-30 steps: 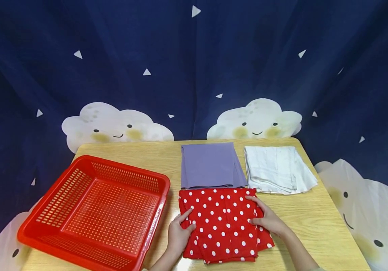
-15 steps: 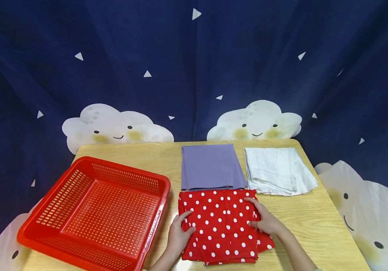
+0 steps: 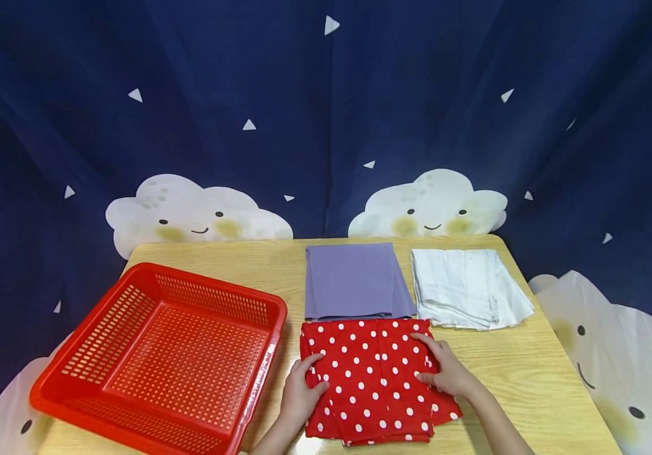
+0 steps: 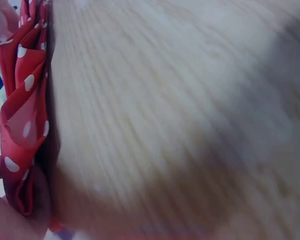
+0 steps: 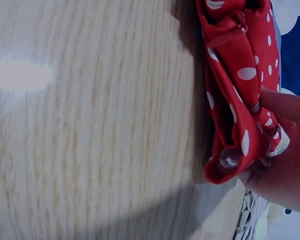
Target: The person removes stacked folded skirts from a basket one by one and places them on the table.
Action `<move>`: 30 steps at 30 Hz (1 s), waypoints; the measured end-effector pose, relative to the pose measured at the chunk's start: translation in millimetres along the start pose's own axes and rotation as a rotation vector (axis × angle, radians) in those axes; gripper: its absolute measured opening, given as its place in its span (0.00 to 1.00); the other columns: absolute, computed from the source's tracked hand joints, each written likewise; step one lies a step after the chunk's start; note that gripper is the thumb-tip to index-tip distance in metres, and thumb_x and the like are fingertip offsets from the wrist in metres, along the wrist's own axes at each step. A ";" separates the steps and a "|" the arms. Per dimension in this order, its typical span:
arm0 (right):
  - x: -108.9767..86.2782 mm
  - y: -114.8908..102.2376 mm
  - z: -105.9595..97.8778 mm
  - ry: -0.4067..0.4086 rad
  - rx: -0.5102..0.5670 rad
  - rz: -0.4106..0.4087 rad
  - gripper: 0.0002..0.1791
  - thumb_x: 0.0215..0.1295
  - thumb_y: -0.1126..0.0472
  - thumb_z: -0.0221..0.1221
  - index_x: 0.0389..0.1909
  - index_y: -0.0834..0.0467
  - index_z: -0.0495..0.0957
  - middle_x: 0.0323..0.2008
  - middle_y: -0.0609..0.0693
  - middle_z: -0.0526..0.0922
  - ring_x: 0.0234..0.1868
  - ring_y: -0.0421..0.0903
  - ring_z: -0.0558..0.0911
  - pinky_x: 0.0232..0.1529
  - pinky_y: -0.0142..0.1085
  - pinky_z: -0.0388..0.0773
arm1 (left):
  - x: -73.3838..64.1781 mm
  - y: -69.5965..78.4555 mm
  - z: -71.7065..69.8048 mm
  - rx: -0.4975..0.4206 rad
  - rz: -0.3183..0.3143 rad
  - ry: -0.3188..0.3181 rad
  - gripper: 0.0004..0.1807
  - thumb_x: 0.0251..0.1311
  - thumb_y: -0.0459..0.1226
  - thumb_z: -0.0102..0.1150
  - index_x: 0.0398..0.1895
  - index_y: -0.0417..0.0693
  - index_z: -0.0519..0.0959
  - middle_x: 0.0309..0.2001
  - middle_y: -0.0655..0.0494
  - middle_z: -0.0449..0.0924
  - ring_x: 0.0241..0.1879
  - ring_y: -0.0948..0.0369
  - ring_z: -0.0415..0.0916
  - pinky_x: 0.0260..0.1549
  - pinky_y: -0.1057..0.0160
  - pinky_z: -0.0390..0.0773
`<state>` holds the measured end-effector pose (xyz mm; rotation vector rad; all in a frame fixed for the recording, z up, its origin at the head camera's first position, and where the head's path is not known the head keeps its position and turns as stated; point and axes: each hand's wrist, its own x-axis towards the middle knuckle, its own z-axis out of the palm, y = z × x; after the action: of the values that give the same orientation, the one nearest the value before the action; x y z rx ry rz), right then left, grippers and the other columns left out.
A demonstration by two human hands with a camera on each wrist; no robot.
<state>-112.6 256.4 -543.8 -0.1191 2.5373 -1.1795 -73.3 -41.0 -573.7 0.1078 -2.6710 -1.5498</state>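
Note:
A folded red cloth with white polka dots [image 3: 368, 385] lies on the table before me. On its left side my left hand [image 3: 300, 392] grips the edge, thumb and fingers spread over the top in the head view. The left wrist view shows fingers curled about the folded layers of the cloth [image 4: 24, 110]. My right hand [image 3: 450, 373] grips the opposite side. In the right wrist view the thumb presses the upper face of the cloth [image 5: 247, 110], and other fingers reach beneath the fold. Parts of the fingers are hidden by fabric.
A red perforated plastic basket [image 3: 271, 354] stands on the left of the wooden table [image 3: 536, 385]. Behind the red cloth lies a folded purple cloth [image 3: 354, 278]. A folded white cloth [image 3: 462, 284] is at the back right. A dark blue curtain [image 3: 326, 114] hangs behind.
The whole head view has shifted slightly, with things sitting a little lower. Both hands keep their places on the red cloth, with barely any movement.

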 end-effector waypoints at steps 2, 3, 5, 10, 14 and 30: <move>-0.3 -0.5 -0.1 -0.002 -0.001 0.005 0.40 0.47 0.70 0.66 0.62 0.54 0.62 0.44 0.63 0.63 0.33 0.51 0.71 0.18 0.35 0.74 | 0.0 1.7 -0.8 0.019 0.002 0.004 0.27 0.34 0.25 0.69 0.45 0.46 0.78 0.37 0.48 0.73 0.37 0.51 0.75 0.34 0.56 0.75; -0.6 -1.1 -0.1 -0.002 -0.002 0.011 0.40 0.47 0.70 0.66 0.63 0.54 0.62 0.44 0.63 0.63 0.34 0.52 0.71 0.19 0.35 0.74 | -0.2 3.1 -1.2 0.025 -0.004 0.007 0.27 0.34 0.25 0.69 0.45 0.46 0.78 0.37 0.48 0.72 0.37 0.51 0.74 0.34 0.56 0.75; -1.7 -2.8 -0.6 0.001 -0.022 0.024 0.40 0.46 0.70 0.66 0.63 0.53 0.62 0.45 0.63 0.63 0.36 0.52 0.71 0.19 0.34 0.74 | -0.5 6.7 -2.3 0.040 -0.021 0.016 0.28 0.34 0.25 0.68 0.46 0.46 0.78 0.38 0.48 0.70 0.36 0.50 0.73 0.33 0.56 0.74; -4.7 -13.1 -7.4 0.001 -0.141 0.044 0.38 0.48 0.68 0.66 0.63 0.54 0.63 0.48 0.66 0.65 0.30 0.52 0.74 0.24 0.38 0.77 | 0.0 23.1 -8.2 0.147 -0.084 0.030 0.32 0.37 0.31 0.68 0.53 0.44 0.73 0.41 0.47 0.66 0.41 0.49 0.68 0.36 0.53 0.71; -5.1 -26.7 -20.5 0.038 -0.305 -0.042 0.35 0.50 0.65 0.65 0.62 0.58 0.65 0.50 0.66 0.68 0.42 0.58 0.74 0.37 0.48 0.78 | 2.0 44.4 -21.6 0.252 -0.078 -0.003 0.36 0.39 0.37 0.68 0.58 0.44 0.69 0.50 0.42 0.65 0.47 0.46 0.65 0.41 0.47 0.68; -2.8 -97.2 -100.3 0.323 -0.505 -0.385 0.37 0.51 0.67 0.63 0.63 0.58 0.60 0.56 0.66 0.66 0.55 0.64 0.67 0.50 0.61 0.65 | 34.5 129.6 -114.7 0.240 0.119 -0.041 0.37 0.50 0.44 0.64 0.65 0.51 0.63 0.63 0.46 0.63 0.61 0.43 0.57 0.55 0.36 0.56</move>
<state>-150.2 266.6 -409.7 -0.6048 3.1543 -0.6815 -103.0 -79.0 -403.9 -0.0737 -2.8266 -1.2072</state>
